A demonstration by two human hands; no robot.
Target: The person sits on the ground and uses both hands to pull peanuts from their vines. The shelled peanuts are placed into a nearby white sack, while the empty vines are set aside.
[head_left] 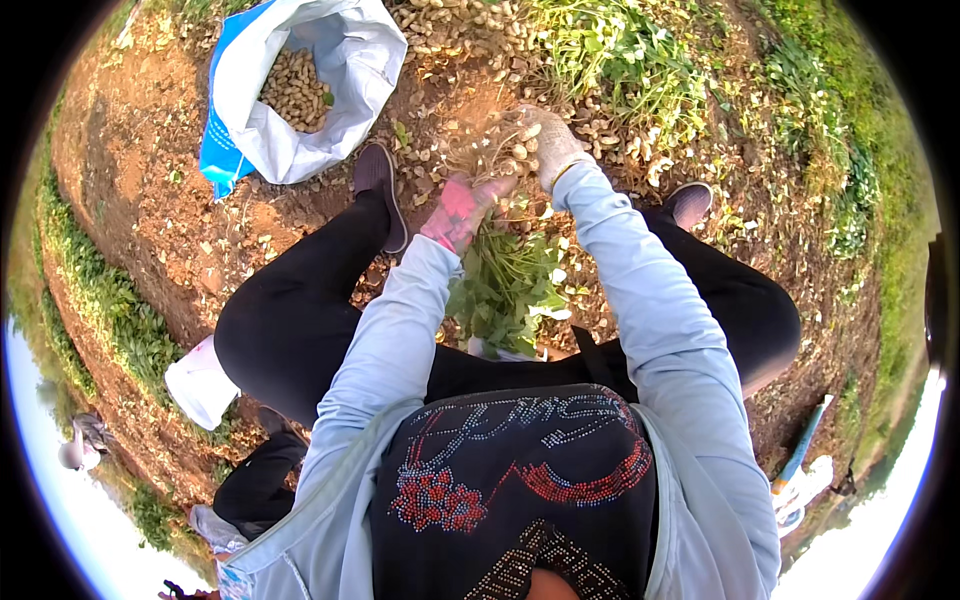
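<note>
My left hand, in a pink-patterned glove, grips a peanut plant by its stems near the root end. The plant's green leaves hang back towards my lap, between my legs. Beyond the hand its tangled roots are blurred. My right hand, in an off-white knit glove, is at the right side of these roots. Its fingers curl around some peanut pods; the fingertips are partly blurred. The two hands are a short way apart, above soil strewn with leaves.
A white-and-blue woven sack with peanuts inside stands open at upper left. Loose peanuts lie beyond my hands, beside pulled peanut plants. A white bucket is by my left knee, near another person's leg.
</note>
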